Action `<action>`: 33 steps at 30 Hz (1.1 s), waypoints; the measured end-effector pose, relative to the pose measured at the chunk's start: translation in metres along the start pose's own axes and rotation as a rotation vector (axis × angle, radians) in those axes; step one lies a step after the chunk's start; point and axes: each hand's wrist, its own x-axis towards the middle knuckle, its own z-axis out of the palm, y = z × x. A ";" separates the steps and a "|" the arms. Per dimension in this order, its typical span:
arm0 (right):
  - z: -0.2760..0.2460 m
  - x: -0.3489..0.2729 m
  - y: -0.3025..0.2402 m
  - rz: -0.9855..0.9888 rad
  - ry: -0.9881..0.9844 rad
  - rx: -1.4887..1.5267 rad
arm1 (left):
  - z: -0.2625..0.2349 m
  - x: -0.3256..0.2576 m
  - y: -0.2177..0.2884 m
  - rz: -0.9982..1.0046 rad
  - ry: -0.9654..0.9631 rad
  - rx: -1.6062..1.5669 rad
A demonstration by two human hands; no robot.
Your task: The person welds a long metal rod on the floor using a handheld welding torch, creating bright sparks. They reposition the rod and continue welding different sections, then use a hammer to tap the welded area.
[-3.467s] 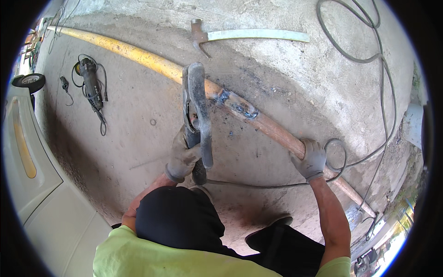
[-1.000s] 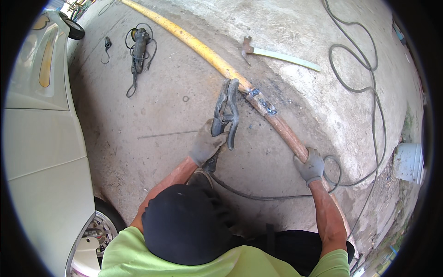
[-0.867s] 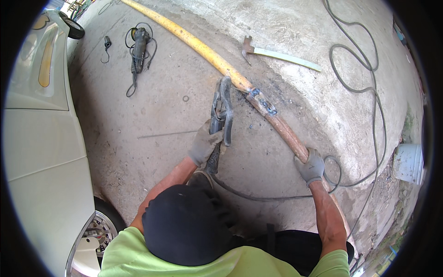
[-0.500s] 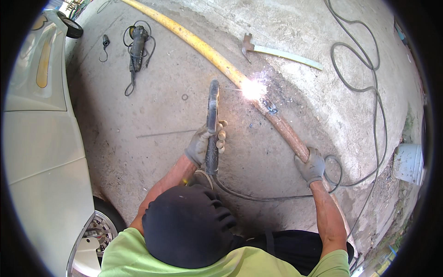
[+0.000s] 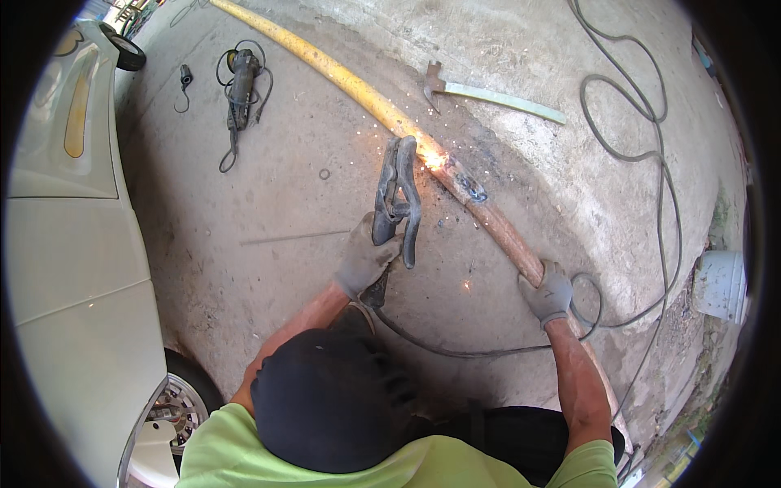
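Clearly live work: a glowing orange spot [image 5: 434,156] throws sparks on the long round metal pipe [image 5: 517,237], yellow toward far left, rusty brown toward near right, running diagonally over the floor. Left hand [image 5: 366,259], grey glove, has its fingers wrapped round a black clamp-style electrode holder [image 5: 384,218], its head just beside the spot; can't tell if a rod's in it. Right hand [image 5: 548,291], also grey-gloved, fingers closed round the pipe's brown stretch. Risks, prob.: R grip could slip or let the pipe roll, shifting the hot spot off line; sparks could hit the bare forearms, or the black rubbery cable [image 5: 455,352] nearby; a snag on that cable could tug the holder. Surface = rough grey concrete floor [image 5: 285,309], dusty, w/ dark specks around the joint, paler toward far right. Thin straight metal rod [image 5: 289,238] lies left of L hand. Rest of room: black angle grinder [image 5: 242,93] w/ looped cord, far left; claw hammer [image 5: 492,98] w/ pale flat handle, beyond the pipe; pale plastic bucket [image 5: 719,285], far R; off-white car [image 5: 73,268] along the L edge.
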 end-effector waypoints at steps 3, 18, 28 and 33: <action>0.000 0.002 0.002 0.003 -0.022 -0.018 | 0.002 0.000 0.000 -0.016 0.019 -0.079; -0.003 0.002 0.008 -0.072 0.001 0.054 | 0.001 -0.007 0.015 -0.126 -0.043 -0.419; -0.029 0.022 0.008 -0.036 -0.174 0.232 | 0.001 -0.003 0.007 -0.145 -0.035 -0.422; -0.029 0.037 0.029 -0.004 -0.305 0.340 | 0.000 0.004 0.010 -0.053 -0.054 -0.364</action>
